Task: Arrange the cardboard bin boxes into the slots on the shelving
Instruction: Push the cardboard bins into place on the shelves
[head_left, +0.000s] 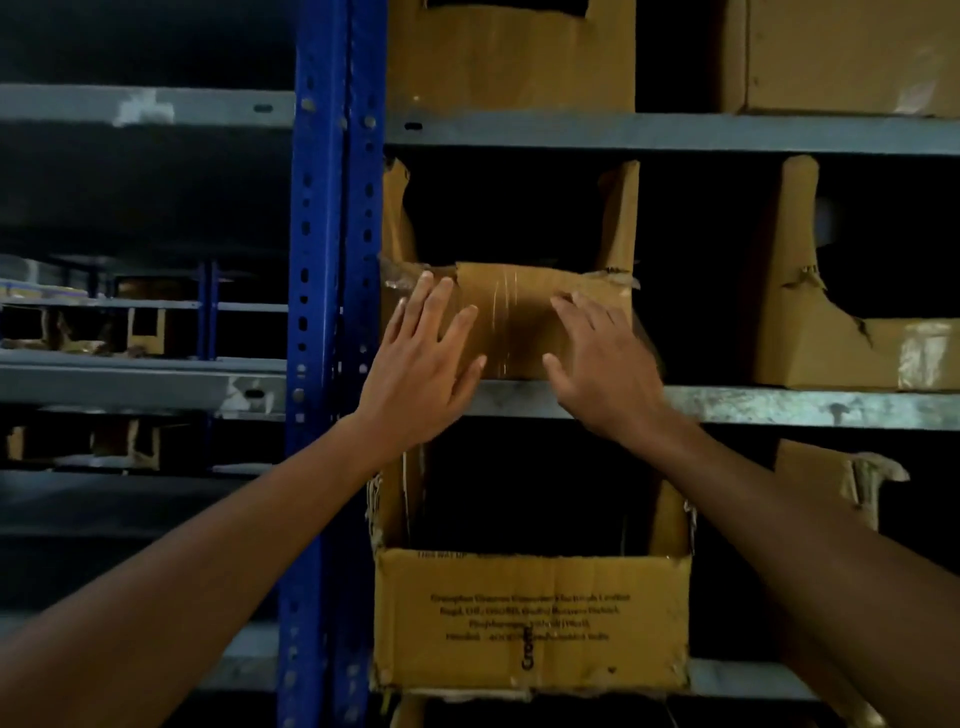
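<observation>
1. Taped bin box (511, 317): it sits in the middle-shelf slot, just right of the blue upright (332, 312). The front is cut away, clear tape runs down the low front panel, and the corners are torn.
2. Your left hand (423, 364): the fingers are straight and spread, flat against the left half of that panel, gripping nothing.
3. Your right hand (605, 358): it is likewise spread and flat, on the right half of the panel.
4. Grey shelf edge (779, 408): it runs directly beneath the taped box, and both your wrists cross it.
5. Printed bin box (530, 613): it is in the slot directly below, with black lettering on its front.
6. Neighbouring bin box (831, 343): it is on the same shelf to the right, with a dark gap between.
7. Upper bin box (509, 57): it is in the slot directly above.
</observation>
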